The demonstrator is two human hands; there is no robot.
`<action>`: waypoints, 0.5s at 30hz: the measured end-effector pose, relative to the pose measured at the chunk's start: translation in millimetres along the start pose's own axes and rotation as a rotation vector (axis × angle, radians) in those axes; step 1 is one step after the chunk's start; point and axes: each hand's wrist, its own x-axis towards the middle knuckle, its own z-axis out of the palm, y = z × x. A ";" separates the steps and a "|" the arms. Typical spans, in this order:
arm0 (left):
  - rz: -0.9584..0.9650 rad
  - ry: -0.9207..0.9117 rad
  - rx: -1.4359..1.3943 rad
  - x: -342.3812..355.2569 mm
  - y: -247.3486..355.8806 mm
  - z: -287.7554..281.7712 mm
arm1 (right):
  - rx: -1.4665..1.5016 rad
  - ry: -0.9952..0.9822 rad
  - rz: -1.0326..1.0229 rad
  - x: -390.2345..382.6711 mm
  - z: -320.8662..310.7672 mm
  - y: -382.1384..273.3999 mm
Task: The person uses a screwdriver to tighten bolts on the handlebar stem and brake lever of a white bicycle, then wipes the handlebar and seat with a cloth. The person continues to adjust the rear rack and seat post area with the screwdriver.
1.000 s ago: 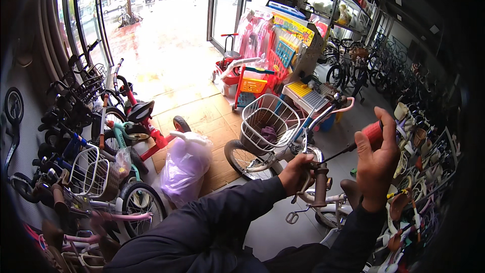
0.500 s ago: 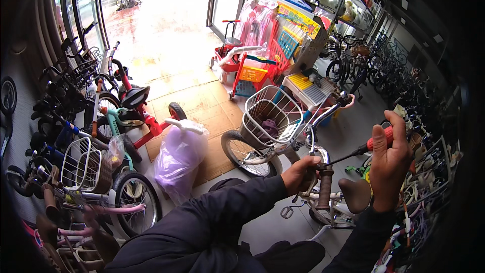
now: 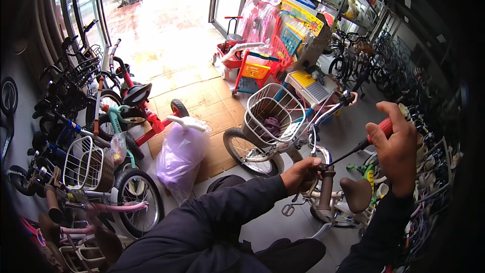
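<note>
My left hand [image 3: 298, 174] is closed round the brake-lever fitting beside the brown grip [image 3: 326, 192] on the handlebar of a pale bicycle. My right hand [image 3: 396, 154] holds a screwdriver [image 3: 383, 130] by its red handle, its thin shaft slanting down-left to the fitting beside my left thumb; whether the tip is seated is too small to tell. The bicycle has a wire-rimmed front basket [image 3: 295, 106] with something purple inside, and a brown saddle [image 3: 356, 194] below my right hand.
Children's bicycles [image 3: 134, 210] crowd the left; more bicycles [image 3: 343, 63] line the right. A cardboard sheet [image 3: 217, 111] lies toward the open glass doorway, with a purple plastic bag [image 3: 179, 156] on it. Toy carts [image 3: 255, 73] and a packed display stand beyond the basket.
My right hand and screwdriver have moved rightward, the shaft still angled to the fitting. My left hand stays on the handlebar. The view has shifted slightly, bringing more of the saddle into sight.
</note>
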 end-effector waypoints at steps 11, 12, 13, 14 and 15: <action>-0.023 -0.052 -0.089 -7.7 10.6 6.1 | 0.031 0.033 0.120 -22.8 -1.3 22.5; -0.016 -0.043 -0.075 -8.3 10.7 6.7 | 0.190 0.064 0.057 -22.9 2.6 20.4; -0.009 -0.034 -0.062 -8.9 10.6 7.1 | 0.342 0.135 -0.009 -22.7 5.2 18.6; -0.006 -0.011 -0.064 -9.1 10.0 8.2 | 0.462 0.123 -0.024 -21.8 4.7 17.7; -0.003 0.011 -0.064 -9.1 9.4 9.1 | 0.482 0.101 -0.062 -22.1 4.4 17.1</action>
